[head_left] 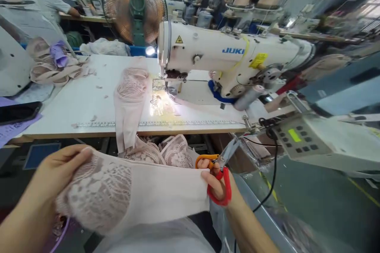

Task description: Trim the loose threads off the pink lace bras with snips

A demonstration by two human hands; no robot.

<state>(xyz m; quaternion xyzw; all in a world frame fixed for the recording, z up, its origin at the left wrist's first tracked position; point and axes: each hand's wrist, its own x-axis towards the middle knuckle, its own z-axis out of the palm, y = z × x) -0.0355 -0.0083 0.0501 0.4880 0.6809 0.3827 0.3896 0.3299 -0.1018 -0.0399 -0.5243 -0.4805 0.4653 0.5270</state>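
Note:
Stretched between my two hands is a pale pink bra piece (pixel 170 189) with a lace cup (pixel 99 191) at its left end. My left hand (pixel 63 170) pinches the top edge by the cup. At the band's other end my right hand (pixel 215 178) grips the corner, with scissors (pixel 227 189) looped on its fingers; their handles are red and orange. Behind, a second bra piece (pixel 130 99) lies on the sewing table and hangs over its front edge. More lace cups (pixel 178 152) sit below that edge, partly hidden by the piece I hold.
A white JUKI sewing machine (pixel 202 47) with its lamp lit stands on the white table (pixel 89 106). A control box (pixel 311 134) is at right. A phone (pixel 20 112), fabric straps (pixel 56 67) and a fan (pixel 136 6) are left and behind. A co-worker's arm (pixel 63 6) shows beyond.

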